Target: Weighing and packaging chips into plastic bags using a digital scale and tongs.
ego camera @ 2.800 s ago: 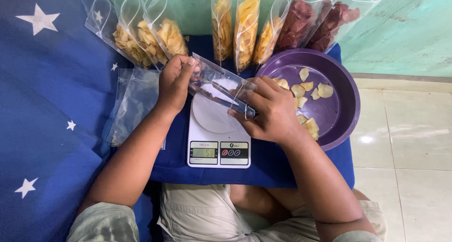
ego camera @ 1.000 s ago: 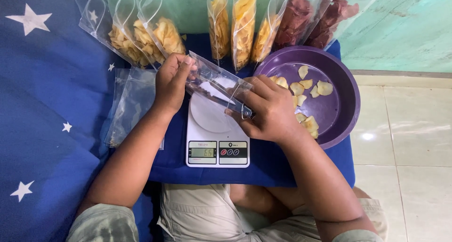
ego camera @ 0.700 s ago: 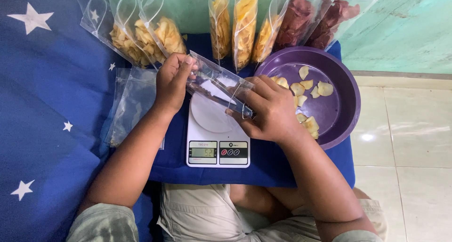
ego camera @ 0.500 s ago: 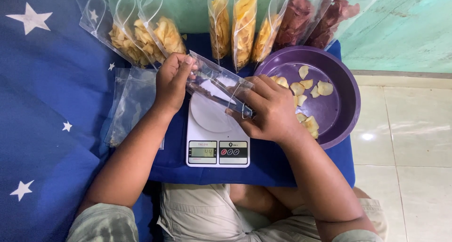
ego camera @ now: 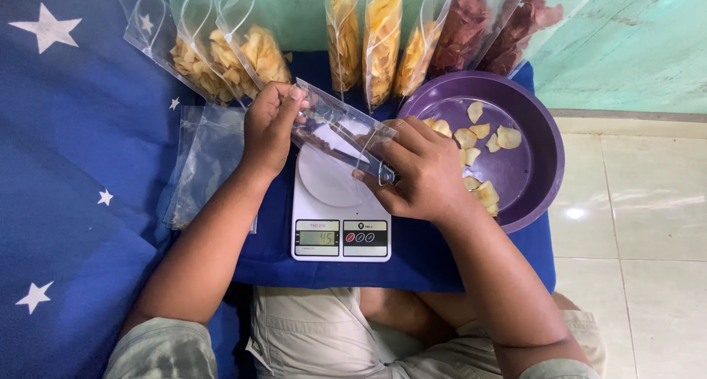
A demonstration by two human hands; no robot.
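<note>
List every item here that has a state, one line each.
Clear bag: empty, held over the scale by both hands.
Left hand: gripping the bag's end.
Right hand: gripping the other end.
Scale: switched on, platform bare.
Purple bowl: few chips left.
Chip bags: filled.

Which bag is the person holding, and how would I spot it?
Find the white kitchen scale in the middle. Just above it, the left hand and right hand hold a clear bag flat between them. Unlike the standing chip-filled bags, it looks empty.
</note>
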